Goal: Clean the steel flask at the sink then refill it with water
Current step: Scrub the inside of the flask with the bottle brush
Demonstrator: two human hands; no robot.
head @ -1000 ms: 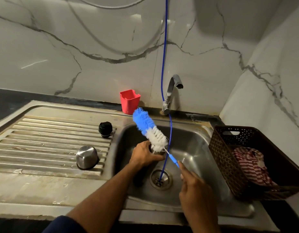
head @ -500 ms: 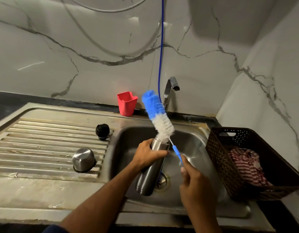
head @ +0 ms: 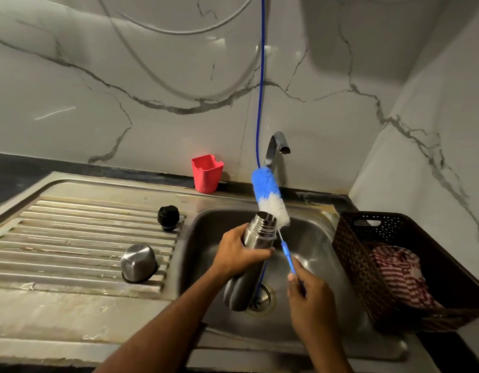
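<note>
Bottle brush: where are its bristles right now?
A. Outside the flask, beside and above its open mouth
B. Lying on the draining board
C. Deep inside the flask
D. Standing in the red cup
A. The bottle brush stands clear of the flask, its white bristles next to the open mouth, with the right hand holding its blue handle.

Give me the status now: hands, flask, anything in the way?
Left hand grips flask over sink. Right hand holds brush, bristles outside the open mouth. Tap dry; nothing blocking.
</note>
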